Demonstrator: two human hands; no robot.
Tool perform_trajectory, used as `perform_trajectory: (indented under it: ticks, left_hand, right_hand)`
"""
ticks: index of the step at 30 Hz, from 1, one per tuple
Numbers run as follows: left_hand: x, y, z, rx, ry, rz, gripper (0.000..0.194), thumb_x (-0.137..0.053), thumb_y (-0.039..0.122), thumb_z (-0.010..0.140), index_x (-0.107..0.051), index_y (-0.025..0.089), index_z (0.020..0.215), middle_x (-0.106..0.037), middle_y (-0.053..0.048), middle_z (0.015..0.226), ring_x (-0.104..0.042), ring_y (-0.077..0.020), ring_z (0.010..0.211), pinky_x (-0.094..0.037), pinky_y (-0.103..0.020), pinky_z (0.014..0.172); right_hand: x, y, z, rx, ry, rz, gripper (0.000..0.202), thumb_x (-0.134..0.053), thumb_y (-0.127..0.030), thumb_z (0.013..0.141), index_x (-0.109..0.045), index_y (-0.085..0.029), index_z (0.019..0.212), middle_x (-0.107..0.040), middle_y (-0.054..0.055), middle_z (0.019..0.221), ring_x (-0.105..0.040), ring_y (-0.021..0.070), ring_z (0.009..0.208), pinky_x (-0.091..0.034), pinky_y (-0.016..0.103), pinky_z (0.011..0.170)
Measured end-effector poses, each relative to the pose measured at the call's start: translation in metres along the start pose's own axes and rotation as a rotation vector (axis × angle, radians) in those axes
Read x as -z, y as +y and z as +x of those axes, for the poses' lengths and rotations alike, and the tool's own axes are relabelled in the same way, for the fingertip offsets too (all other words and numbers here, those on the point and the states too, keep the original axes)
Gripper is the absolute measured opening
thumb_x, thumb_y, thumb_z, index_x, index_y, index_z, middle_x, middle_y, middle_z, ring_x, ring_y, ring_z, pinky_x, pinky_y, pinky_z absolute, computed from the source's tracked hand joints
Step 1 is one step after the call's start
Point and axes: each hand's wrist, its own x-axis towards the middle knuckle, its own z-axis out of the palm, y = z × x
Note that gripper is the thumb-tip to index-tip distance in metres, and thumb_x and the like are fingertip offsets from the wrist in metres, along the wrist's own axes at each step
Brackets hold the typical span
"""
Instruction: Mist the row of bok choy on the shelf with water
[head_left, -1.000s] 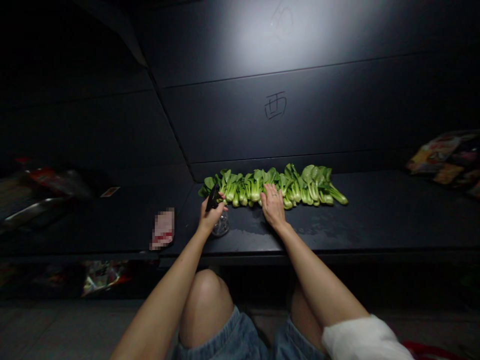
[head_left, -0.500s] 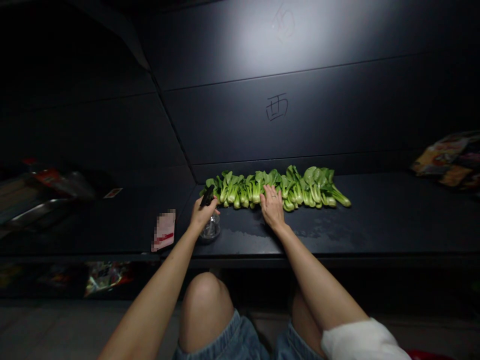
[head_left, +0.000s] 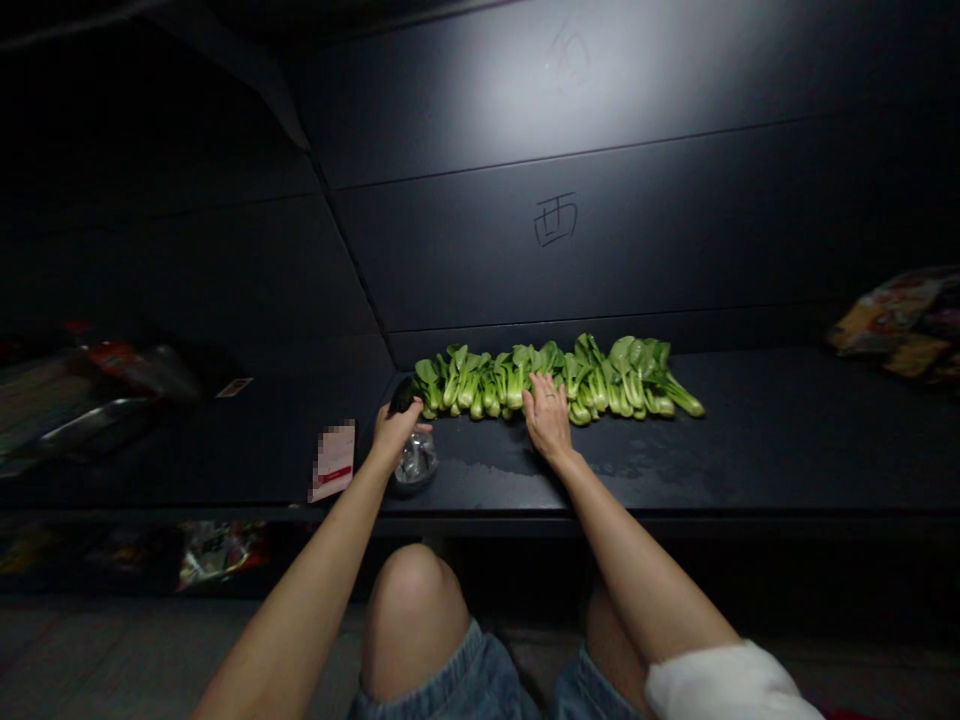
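Note:
A row of green bok choy (head_left: pixel 480 385) lies along the dark shelf (head_left: pixel 495 470), leaves toward the back panel and pale stems toward me. My left hand (head_left: pixel 395 428) is closed around the black top of a clear spray bottle (head_left: pixel 416 463), just left of the row; the bottle's round base is at the shelf surface. My right hand (head_left: pixel 549 418) lies with fingers stretched over the bok choy near the middle of the row, touching it and holding nothing. A ring shows on one of its fingers.
A pale pink sheet or card (head_left: pixel 334 462) lies left of the bottle. Farther left are a small card (head_left: pixel 235 387) and blurred packages (head_left: pixel 127 360). Colourful packets (head_left: pixel 900 320) sit at the far right. A dark back panel (head_left: pixel 637 240) with a written character rises behind.
My left hand and the spray bottle have shifted slightly left and toward me, away from the bok choy. My right hand stays in the same place on the row.

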Motion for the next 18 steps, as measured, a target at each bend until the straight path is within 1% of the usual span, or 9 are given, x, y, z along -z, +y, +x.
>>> perform_trajectory:
  ticks: [2, 7, 11, 18]
  left_hand:
    - [0.0017, 0.0021, -0.0011, 0.037, 0.017, -0.032, 0.030, -0.066, 0.035, 0.062, -0.066, 0.015, 0.085, -0.072, -0.006, 0.073, -0.070, -0.0228, 0.053, -0.046, -0.025, 0.045]
    - [0.0025, 0.0045, -0.0020, 0.080, 0.035, -0.108, 0.026, -0.066, 0.033, 0.062, -0.064, 0.014, 0.080, -0.070, -0.006, 0.071, -0.064, -0.0180, 0.044, -0.047, -0.025, 0.042]
    - [0.0025, 0.0064, -0.0033, 0.133, 0.060, -0.153, 0.022, -0.066, 0.030, 0.064, -0.063, 0.014, 0.078, -0.069, -0.006, 0.068, -0.062, -0.0176, 0.043, -0.047, -0.026, 0.040]
    - [0.0049, 0.0067, -0.0028, 0.147, 0.056, -0.160, 0.017, -0.066, 0.027, 0.065, -0.062, 0.013, 0.075, -0.067, -0.005, 0.066, -0.061, -0.0158, 0.041, -0.049, -0.026, 0.043]
  right_hand:
    - [-0.0014, -0.0001, -0.0004, 0.004, 0.003, 0.003, 0.055, -0.026, -0.039, 0.103, -0.052, -0.006, 0.138, -0.051, 0.020, 0.145, -0.036, 0.0283, 0.143, -0.022, 0.052, 0.118]
    - [-0.0039, 0.0023, -0.0012, 0.013, 0.020, 0.009, 0.057, -0.024, -0.041, 0.103, -0.052, -0.007, 0.138, -0.052, 0.019, 0.145, -0.037, 0.0280, 0.142, -0.022, 0.052, 0.118]
    - [-0.0034, 0.0036, -0.0015, 0.012, 0.019, 0.007, 0.056, -0.024, -0.041, 0.103, -0.052, -0.007, 0.139, -0.052, 0.019, 0.145, -0.037, 0.0283, 0.142, -0.022, 0.052, 0.118]
    - [-0.0026, 0.0015, -0.0014, 0.005, -0.006, -0.008, 0.057, -0.024, -0.040, 0.102, -0.050, -0.005, 0.139, -0.050, 0.020, 0.146, -0.036, 0.0288, 0.143, -0.021, 0.052, 0.119]
